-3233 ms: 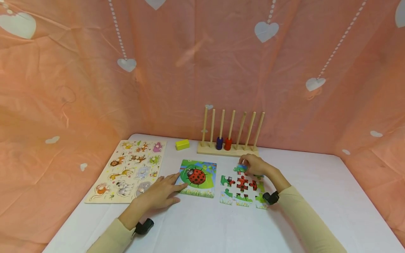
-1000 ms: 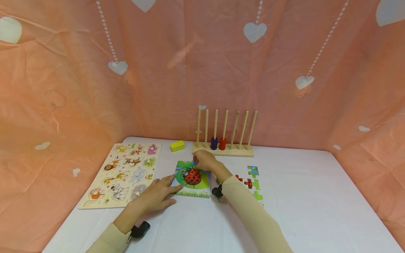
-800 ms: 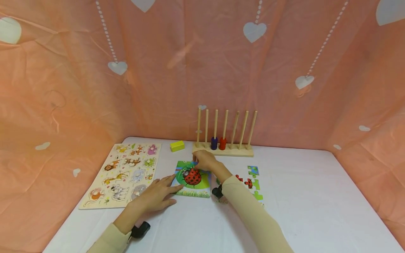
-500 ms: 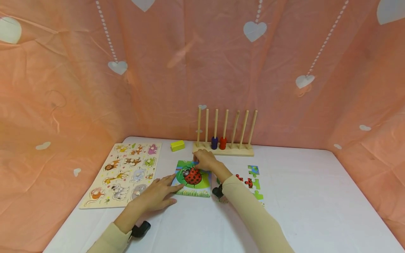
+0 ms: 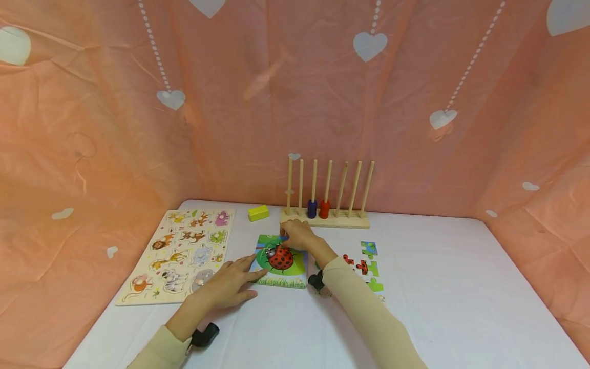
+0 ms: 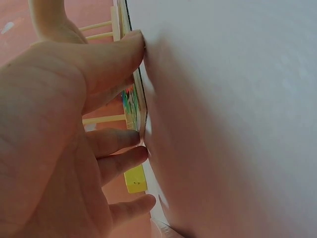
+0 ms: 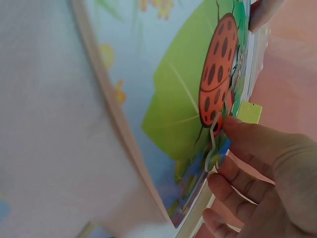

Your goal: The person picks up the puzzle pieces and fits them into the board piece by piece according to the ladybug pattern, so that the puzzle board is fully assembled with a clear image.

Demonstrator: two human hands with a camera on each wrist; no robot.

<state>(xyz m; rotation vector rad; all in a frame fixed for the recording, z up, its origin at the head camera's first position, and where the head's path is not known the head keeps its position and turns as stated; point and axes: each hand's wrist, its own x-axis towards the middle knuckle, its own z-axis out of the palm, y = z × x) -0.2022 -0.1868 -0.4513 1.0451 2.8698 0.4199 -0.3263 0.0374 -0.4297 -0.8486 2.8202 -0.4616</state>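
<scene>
A square ladybug jigsaw board [image 5: 295, 279] lies flat on the white table. My left hand [image 5: 226, 284] rests at its left side with fingers spread, the index fingertip over the board's edge. At the board's top edge my right hand [image 5: 299, 234] pinches a jigsaw piece [image 7: 213, 156] between thumb and fingers. In the right wrist view this piece is tilted, its pale edge raised against the printed ladybug [image 7: 218, 69]. Several loose jigsaw pieces lie to the right, among them a red one [image 5: 361, 267] and a blue one [image 5: 369, 248]; the right forearm hides others.
A wooden animal peg puzzle [image 5: 154, 274] lies at the left. Behind the jigsaw stand a yellow block [image 5: 258, 213] and a wooden rack of upright pegs [image 5: 355, 223] with purple [image 5: 312, 209] and red beads [image 5: 324, 209]. A pink heart-patterned curtain [image 5: 322, 102] surrounds the table.
From the loose pieces at the right, my right hand has moved left to the board's top edge. It has barely moved in the last second. My left hand stays put.
</scene>
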